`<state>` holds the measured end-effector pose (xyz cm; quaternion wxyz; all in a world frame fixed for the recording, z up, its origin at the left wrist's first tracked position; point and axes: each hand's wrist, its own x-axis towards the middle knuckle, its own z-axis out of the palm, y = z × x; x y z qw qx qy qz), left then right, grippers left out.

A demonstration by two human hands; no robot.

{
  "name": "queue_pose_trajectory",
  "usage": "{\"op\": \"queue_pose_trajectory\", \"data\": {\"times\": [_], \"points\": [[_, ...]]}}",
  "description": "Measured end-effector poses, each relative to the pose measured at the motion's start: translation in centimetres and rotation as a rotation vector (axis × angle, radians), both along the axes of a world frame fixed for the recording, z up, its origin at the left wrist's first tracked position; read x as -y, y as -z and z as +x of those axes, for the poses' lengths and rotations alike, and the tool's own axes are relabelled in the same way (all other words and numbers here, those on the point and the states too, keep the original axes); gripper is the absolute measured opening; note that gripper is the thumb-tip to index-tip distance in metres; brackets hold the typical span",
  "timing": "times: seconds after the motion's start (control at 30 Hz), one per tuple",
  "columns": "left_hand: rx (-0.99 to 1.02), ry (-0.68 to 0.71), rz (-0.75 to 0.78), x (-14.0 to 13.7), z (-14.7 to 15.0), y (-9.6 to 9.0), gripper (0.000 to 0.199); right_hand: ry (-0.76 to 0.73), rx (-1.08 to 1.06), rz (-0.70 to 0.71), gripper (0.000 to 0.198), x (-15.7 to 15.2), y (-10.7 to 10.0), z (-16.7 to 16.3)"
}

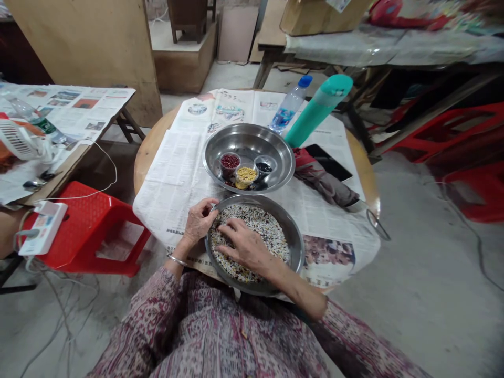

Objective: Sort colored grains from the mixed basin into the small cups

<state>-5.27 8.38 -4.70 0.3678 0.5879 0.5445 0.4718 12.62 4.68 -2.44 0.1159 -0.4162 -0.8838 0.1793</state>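
A metal basin nearest my body holds a mix of white grains with dark, red and yellow beans. My left hand grips its left rim between thumb and fingers. Over the left part of the mix lies my right hand, fingers apart and tips touching the grains. Just beyond stands a second metal basin with three clear cups inside: red beans, yellow beans and black beans. Some loose beans lie around those cups.
Newspaper covers the round table. A water bottle, a green cylinder, a dark folded umbrella-like bundle and a dark flat tablet-like object stand or lie right of the basins. A red stool carries a power strip at left.
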Motion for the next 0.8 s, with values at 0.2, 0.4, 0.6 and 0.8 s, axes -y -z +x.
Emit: {"op": "queue_pose_trajectory", "data": {"times": [0.2,0.4,0.6,0.8], "points": [[0.003,-0.006,-0.014,0.0,0.0,-0.1,0.02,-0.152,0.174,-0.11,0.019,1.4,-0.2,2.5],[0.011,-0.001,-0.011,0.0,0.0,0.0,0.019,0.051,0.086,-0.065,0.027,2.0,-1.2,7.8],[0.014,-0.011,-0.013,-0.1,-0.1,0.2,0.018,-0.071,0.163,-0.182,0.021,5.4,-1.5,7.7],[0.016,0.001,-0.009,-0.1,-0.1,0.4,0.019,0.034,0.16,-0.069,0.025,3.4,-0.3,6.2]]}}
